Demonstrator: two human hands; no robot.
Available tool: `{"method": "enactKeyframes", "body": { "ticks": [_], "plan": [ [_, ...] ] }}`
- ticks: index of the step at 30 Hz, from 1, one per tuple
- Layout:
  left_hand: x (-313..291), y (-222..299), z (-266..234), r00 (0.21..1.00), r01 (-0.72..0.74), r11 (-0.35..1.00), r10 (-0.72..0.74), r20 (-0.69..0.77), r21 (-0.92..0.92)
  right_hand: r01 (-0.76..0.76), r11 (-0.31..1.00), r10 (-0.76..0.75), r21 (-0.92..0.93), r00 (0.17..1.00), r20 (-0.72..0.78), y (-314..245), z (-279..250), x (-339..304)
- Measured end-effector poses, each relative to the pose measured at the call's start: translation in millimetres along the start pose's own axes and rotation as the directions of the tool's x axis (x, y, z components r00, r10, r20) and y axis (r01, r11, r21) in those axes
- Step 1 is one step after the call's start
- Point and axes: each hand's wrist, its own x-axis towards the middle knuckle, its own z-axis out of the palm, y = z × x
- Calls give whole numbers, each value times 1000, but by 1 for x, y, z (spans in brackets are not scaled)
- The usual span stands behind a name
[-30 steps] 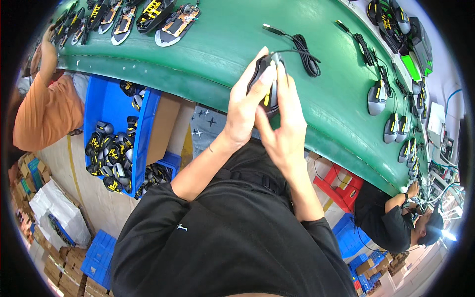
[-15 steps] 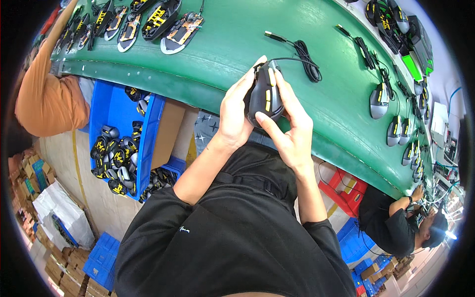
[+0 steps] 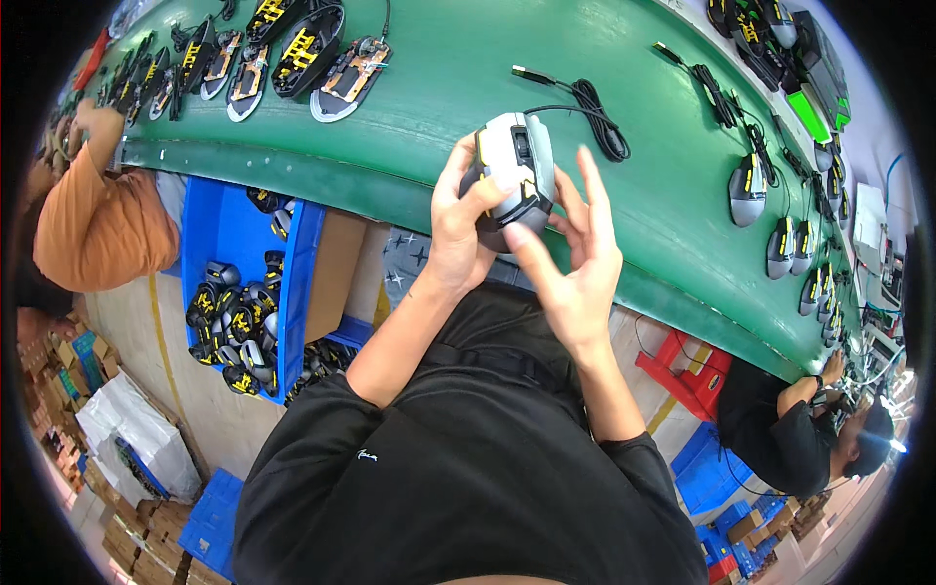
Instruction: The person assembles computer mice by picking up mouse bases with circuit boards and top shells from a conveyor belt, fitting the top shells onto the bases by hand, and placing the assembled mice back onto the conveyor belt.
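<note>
A grey and black computer mouse with yellow accents is held above the near edge of the green bench. My left hand wraps around its left side, with the thumb across the top. Its scroll wheel and top face show; the underside is hidden. Close by on the right, my right hand has its fingers spread, with the thumb tip at the mouse's near end. A black cable runs from the mouse's far end to a tied bundle on the bench.
Opened mouse halves line the far left of the green bench. Finished-looking mice with cables stand along the right. A blue bin of mouse shells sits below left. Co-workers are on both sides, near a red stool.
The mouse has turned from its side, showing its grey top and scroll wheel. My right fingers have come off it and spread, while my left hand keeps its hold.
</note>
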Motion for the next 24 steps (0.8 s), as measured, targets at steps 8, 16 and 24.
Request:
{"method": "enactKeyframes", "body": {
  "ticks": [8, 16, 24],
  "plan": [
    [0, 10, -9, 1000, 11, 1000, -10, -8, 26, -250, 901, 223, 353, 968, 117, 8, -13, 11],
    [0, 20, -13, 961, -197, 959, 147, 235, 203, 2, 987, -22, 161, 992, 126, 17, -28, 15],
    [7, 13, -11, 884, -405, 865, 287, 370, 296, 69, 990, -71, 123, 997, 16, 11, -25, 18]
  ]
}}
